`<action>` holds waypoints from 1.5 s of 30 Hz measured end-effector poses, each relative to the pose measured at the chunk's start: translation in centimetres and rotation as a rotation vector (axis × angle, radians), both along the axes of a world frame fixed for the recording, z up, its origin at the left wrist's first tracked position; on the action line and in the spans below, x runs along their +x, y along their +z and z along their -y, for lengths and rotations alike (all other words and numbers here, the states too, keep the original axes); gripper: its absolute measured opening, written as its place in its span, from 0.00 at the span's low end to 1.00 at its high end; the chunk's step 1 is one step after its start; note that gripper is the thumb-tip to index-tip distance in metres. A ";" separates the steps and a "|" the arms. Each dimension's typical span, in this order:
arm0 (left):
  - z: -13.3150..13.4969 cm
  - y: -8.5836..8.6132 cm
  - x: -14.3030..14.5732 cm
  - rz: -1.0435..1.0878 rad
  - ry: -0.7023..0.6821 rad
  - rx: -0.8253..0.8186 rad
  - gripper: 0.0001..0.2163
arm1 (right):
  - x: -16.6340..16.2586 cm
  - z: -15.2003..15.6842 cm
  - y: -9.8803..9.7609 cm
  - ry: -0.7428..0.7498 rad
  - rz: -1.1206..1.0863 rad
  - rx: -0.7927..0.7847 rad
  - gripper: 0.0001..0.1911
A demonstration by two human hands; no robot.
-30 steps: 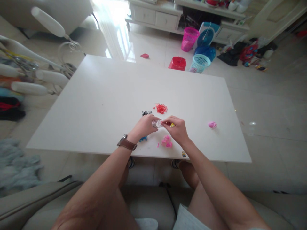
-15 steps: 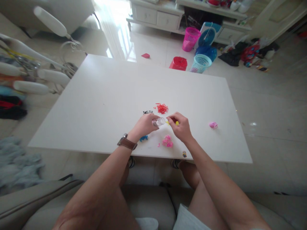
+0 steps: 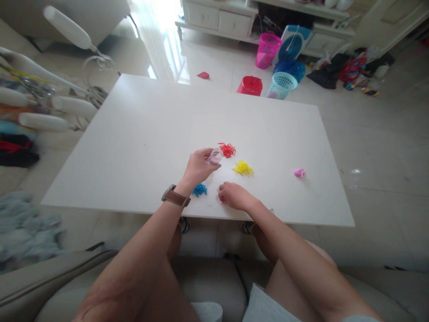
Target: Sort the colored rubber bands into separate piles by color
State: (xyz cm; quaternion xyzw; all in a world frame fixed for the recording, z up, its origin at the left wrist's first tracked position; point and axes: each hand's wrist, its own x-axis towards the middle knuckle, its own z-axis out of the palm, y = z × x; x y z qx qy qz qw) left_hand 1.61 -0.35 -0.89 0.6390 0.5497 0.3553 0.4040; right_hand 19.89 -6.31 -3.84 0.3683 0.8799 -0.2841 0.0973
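My left hand (image 3: pixel 200 166) is wrapped round a small clear jar (image 3: pixel 216 155), its open mouth tilted up and to the right. Something pinkish shows inside the jar. Low over the table, my right hand (image 3: pixel 234 195) has its fingers curled together, with a bit of pink (image 3: pixel 221 202) at the fingertips; whether they grip it is hidden. That hand covers the pink pile. Beside the jar lies a heap of small red pieces (image 3: pixel 228 150). A yellow heap (image 3: pixel 243 168) sits beyond my right hand, and a blue heap (image 3: pixel 200 190) is near my left wrist.
A pink-purple item (image 3: pixel 300 173) lies toward the right of the white table (image 3: pixel 150 120). Past the far edge stand a red bin (image 3: pixel 250 85), a light blue basket (image 3: pixel 283 84) and a pink basket (image 3: pixel 268 50). White chandelier-like arms (image 3: pixel 67 27) rise at the left.
My right hand has moved from the yellow heap down and left to the pink pile, covering it. My left hand has shifted slightly up and left with the jar, now covering the black pieces.
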 end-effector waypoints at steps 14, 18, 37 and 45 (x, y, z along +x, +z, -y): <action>-0.1 0.1 -0.4 -0.010 0.011 0.000 0.13 | 3.5 -1.2 0.9 -0.122 0.044 -0.027 0.05; -0.1 0.2 -0.3 -0.020 0.002 0.009 0.13 | 2.6 -0.6 0.9 -0.132 0.123 0.020 0.05; -0.1 -0.1 -0.4 -0.013 -0.020 -0.012 0.15 | 2.2 -0.5 0.1 -0.195 0.101 0.001 0.07; 0.1 0.1 -0.3 -0.036 -0.075 -0.003 0.15 | 4.8 -2.5 3.6 -0.539 -0.561 -0.115 0.03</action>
